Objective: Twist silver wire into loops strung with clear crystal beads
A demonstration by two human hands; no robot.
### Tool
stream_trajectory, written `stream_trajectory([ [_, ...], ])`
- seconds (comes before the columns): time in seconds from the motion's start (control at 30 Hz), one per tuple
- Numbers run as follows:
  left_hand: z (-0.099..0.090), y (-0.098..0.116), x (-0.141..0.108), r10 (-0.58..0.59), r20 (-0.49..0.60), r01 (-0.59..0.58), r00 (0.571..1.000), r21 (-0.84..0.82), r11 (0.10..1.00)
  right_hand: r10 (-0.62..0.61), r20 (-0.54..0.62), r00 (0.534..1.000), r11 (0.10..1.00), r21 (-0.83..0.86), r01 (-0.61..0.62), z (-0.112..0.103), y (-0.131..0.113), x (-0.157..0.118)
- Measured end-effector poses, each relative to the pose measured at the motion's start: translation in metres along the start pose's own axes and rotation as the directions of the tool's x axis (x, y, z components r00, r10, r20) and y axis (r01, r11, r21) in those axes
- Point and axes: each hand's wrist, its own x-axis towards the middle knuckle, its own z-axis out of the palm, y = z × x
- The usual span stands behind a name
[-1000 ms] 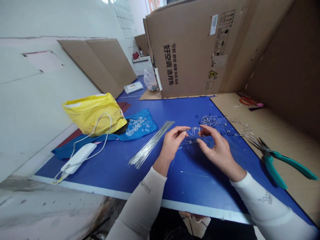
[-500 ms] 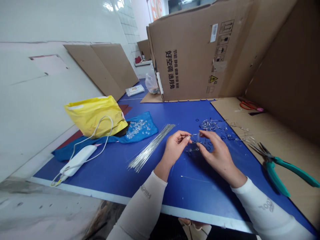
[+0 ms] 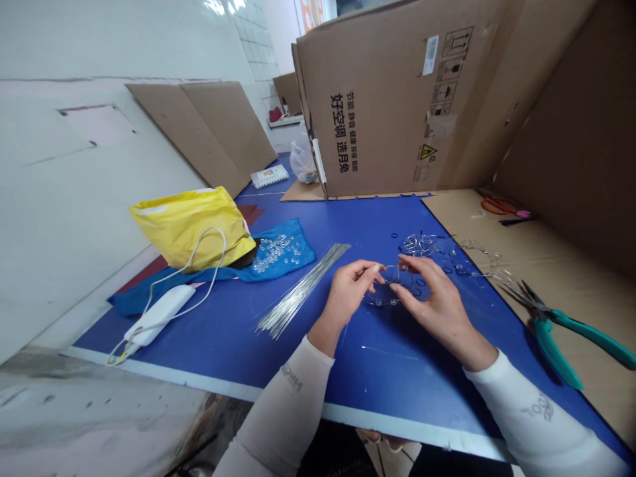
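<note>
Carefully now: your left hand [image 3: 348,291] pinches the beaded wire [image 3: 393,302] above the counter [image 3: 298,377], left of the pliers [image 3: 543,314]. Your right hand's [image 3: 437,298] grip can't be told; a loose pinch could let it spring away.

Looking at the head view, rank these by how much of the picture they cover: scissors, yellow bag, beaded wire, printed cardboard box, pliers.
1. Printed cardboard box
2. Yellow bag
3. Pliers, helped by nearness to the camera
Last: scissors and beaded wire; both partly hidden or thin, so unranked.
</note>
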Motion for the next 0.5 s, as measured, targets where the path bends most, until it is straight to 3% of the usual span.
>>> stream_trajectory([
  [0.5, -0.0023, 0.0025, 0.0014, -0.148, 0.029, 0.149, 0.989, -0.016, 0.989, -0.135, 0.169, 0.976, 0.985, -0.086, 0.151, -0.0031, 0.0035, -0.0008],
])
